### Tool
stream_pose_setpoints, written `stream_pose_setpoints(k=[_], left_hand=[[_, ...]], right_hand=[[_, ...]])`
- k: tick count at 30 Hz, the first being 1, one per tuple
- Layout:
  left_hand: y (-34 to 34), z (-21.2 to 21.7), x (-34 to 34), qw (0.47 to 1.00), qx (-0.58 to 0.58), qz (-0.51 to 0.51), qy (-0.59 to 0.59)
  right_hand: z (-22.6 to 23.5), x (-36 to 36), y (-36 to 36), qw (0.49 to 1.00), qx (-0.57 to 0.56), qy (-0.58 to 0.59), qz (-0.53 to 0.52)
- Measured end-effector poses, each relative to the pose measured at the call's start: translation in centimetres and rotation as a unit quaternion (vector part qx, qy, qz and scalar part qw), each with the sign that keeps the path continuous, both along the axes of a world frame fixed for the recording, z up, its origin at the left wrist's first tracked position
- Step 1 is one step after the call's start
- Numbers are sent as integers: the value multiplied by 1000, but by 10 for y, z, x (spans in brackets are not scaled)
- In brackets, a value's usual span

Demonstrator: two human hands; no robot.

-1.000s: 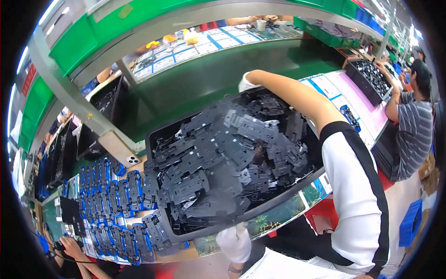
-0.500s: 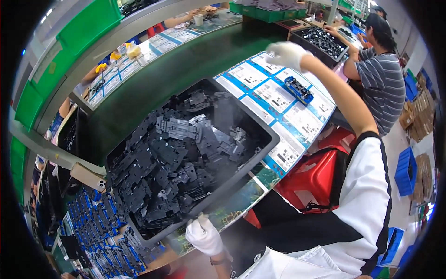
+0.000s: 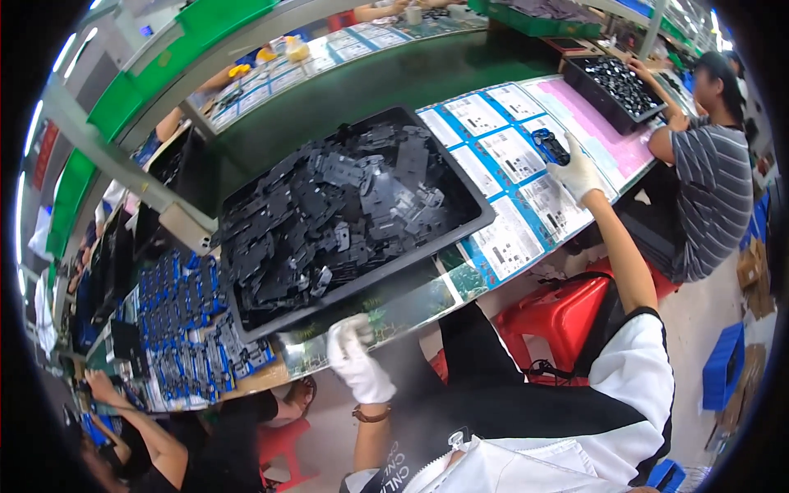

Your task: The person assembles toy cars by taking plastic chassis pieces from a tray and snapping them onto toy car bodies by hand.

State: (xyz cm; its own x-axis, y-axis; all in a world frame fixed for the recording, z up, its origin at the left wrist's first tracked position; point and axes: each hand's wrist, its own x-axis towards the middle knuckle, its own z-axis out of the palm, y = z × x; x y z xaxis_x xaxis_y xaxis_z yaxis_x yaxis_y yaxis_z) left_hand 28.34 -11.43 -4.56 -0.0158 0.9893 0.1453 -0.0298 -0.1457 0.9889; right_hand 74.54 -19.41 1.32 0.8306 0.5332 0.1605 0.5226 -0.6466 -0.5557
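A big black tray (image 3: 477, 215) heaped with several flat black parts sits on the green bench in front of me. My left hand (image 3: 356, 359), in a white glove, has its fingers curled at the bench's front edge, just below the tray's near rim and apart from it. My right hand (image 3: 578, 173), also gloved, lies flat with spread fingers on the printed sheets (image 3: 509, 238) to the right of the tray. Its fingertips are beside a small blue and black part (image 3: 549, 146); I cannot tell if they touch it.
Rows of blue parts (image 3: 177, 320) lie left of the tray, with a person's arm (image 3: 136, 423) below them. A second black tray of parts (image 3: 618, 85) stands at the right, next to a seated person in a striped shirt (image 3: 713, 193). A red stool (image 3: 567, 316) stands under the bench.
The tray, which both my hands held by its rims, has come down onto the bench. My right hand has left the far rim for the sheets; my left hand has dropped below the near rim.
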Motion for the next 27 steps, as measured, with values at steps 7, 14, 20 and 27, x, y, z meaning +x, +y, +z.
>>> stream_pose_setpoints(k=[7,14,20,27], left_hand=[[-28,27,68,771,-257,-377,-445],[-39,54,77,769,-255,-309,-498],[-19,-22,33,136,-433,-212,-866],[-33,43,16,697,-300,-260,-597]], right_hand=[[81,-156,-10,954,32,-3,297],[76,-250,1,881,-72,32,467],[72,-211,57,918,99,-86,375],[25,-154,147,980,-6,-133,147]])
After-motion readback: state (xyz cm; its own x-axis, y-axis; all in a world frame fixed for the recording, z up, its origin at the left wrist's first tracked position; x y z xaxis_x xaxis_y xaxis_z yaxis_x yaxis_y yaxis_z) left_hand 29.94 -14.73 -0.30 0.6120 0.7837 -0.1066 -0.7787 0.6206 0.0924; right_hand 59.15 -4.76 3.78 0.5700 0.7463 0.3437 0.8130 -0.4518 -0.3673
